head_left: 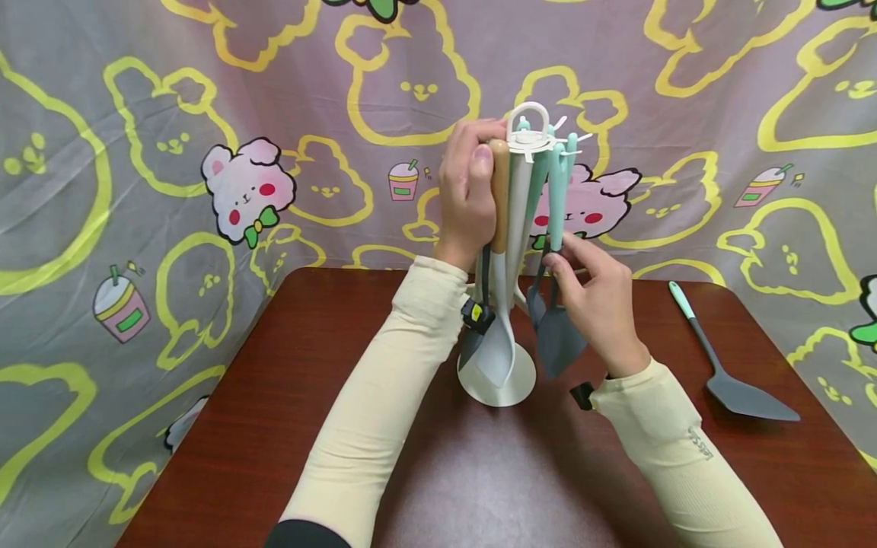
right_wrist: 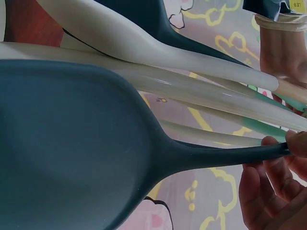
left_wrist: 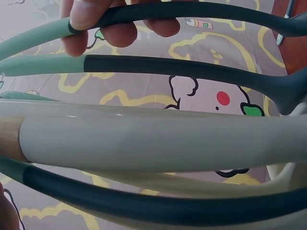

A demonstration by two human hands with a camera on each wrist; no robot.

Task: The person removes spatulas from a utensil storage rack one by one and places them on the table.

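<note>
A white utensil rack (head_left: 496, 392) with a ring on top stands on the table, several kitchen tools hanging round it. My left hand (head_left: 469, 190) holds the rack's top, its thumb beside the wooden handle of a white spoon (head_left: 499, 350). On the rack's right side, my right hand (head_left: 599, 293) pinches a dark grey spatula (right_wrist: 72, 139) just where its mint handle meets the grey shaft. That handle's upper end is at the rack's hooks. Another mint-handled grey tool (left_wrist: 182, 67) hangs close beside it. A further dark tool (left_wrist: 144, 206) hangs on the left-hand side.
A second grey spatula (head_left: 736, 388) with a mint handle lies on the right side of the brown table (head_left: 308, 365). Behind the table hangs a patterned cloth (head_left: 384, 205), close to the back of the rack.
</note>
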